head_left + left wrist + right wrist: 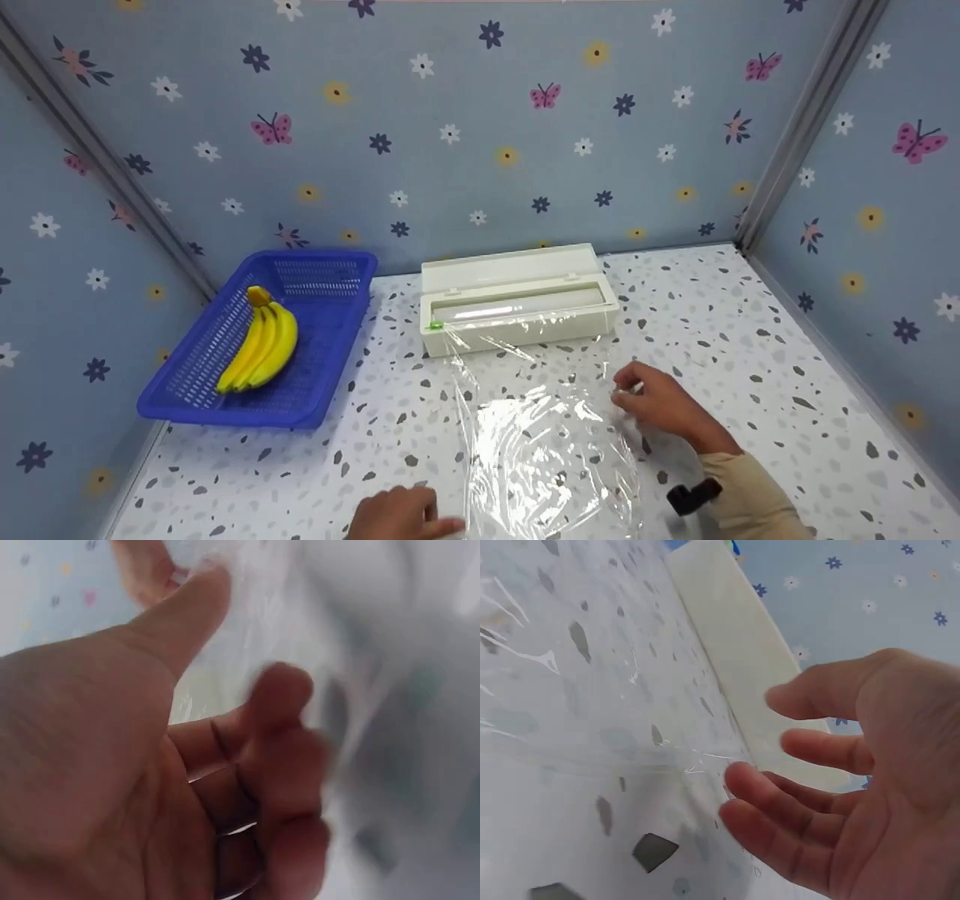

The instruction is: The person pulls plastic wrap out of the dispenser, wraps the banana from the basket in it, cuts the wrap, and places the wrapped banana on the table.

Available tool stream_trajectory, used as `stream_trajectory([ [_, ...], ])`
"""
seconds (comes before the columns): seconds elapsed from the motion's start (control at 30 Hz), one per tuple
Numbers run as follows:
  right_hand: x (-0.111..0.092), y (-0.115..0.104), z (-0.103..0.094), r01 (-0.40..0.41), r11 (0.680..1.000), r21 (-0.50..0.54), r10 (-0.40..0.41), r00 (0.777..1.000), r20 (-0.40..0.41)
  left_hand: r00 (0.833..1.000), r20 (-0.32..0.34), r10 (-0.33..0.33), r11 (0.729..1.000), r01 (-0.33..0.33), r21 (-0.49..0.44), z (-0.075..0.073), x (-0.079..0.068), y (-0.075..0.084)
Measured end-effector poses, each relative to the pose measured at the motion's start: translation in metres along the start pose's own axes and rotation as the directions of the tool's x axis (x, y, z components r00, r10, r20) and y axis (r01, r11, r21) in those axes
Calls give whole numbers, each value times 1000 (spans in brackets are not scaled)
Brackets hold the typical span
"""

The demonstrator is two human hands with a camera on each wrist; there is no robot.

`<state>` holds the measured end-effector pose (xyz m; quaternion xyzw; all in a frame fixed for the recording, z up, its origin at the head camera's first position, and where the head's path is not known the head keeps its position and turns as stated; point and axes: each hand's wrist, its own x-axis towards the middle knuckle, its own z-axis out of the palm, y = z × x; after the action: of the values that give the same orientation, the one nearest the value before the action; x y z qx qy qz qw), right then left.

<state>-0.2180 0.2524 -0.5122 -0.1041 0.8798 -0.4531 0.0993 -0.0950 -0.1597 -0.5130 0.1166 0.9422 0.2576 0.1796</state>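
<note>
A sheet of clear plastic wrap (540,457) runs from the white wrap dispenser (525,330) towards the front of the table, wrinkled and shiny. Beside its left edge, near the front, is my left hand (405,516). In the left wrist view, the thumb (187,615) stands apart from loosely bent fingers (289,757), with nothing seen between them. My right hand (664,405) is by the sheet's right edge, just in front of the dispenser. The right wrist view shows its fingers (780,832) relaxed and spread, holding nothing. Whether either hand touches the film, I cannot tell.
A blue plastic basket (334,375) with a bunch of bananas (262,349) in it stands at the left. The dispenser's lid (510,268) is raised, near the flowered back wall (465,180). Speckled tabletop (750,360) extends to the right.
</note>
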Motion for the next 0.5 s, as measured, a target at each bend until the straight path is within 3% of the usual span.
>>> stream_trajectory([
  [0.13, 23, 1, -1, -50, 999, -20, 48, 994, -99, 990, -140, -36, 997, 27, -66, -26, 21, -6],
  [0.27, 45, 4, -1, -84, 996, -31, 78, 984, -159, 956, -291, -28, 993, -7, -117, -40, 55, -7],
  [0.4, 65, 4, 2, -44, 995, -86, 25, 979, -204, 916, -401, -6, 997, -26, -75, -47, 90, -4],
  [0.5, 75, 3, 6, 18, 988, -150, -52, 973, -223, 897, -443, -1, 1000, -10, -23, -54, 113, -1],
])
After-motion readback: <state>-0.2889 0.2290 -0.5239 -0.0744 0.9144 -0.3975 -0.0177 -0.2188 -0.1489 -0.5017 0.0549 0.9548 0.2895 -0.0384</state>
